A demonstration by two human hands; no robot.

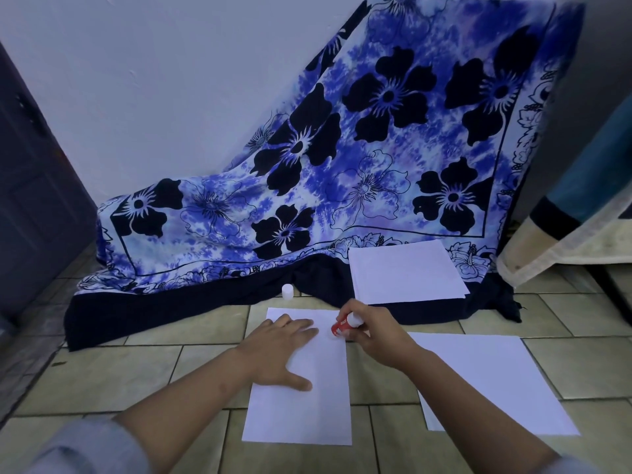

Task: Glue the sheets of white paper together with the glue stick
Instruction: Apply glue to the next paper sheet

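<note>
Here, I am looking down at a tiled floor (136, 371) with my two bare arms reaching forward. My left hand (280, 350) lies flat, fingers straight and spread, pressing on a white sheet of paper (307, 412) that sits on the floor straight in front of me. The hand covers the sheet's far left part.

My right hand (372, 331) has its fingers curled round a glue stick (343, 325) with a red label. The stick is tilted, and its lower end points down at the sheet's right edge, close to the far right corner. Whether the end is touching the paper I cannot tell.

A second white sheet (496, 378) lies flat on the floor to the right, apart from the first, with my right forearm crossing over its near left corner. A small stack of white sheets (403, 271) rests farther away, on the dark hem of a cloth. A small white cap (288, 291) stands upright on the floor at that hem, beyond the first sheet's far left corner.

The blue flowered cloth (342, 148) is draped against a pale wall (136, 80) at the far edge of the floor. A dark door (34, 200) stands at the left.
</note>
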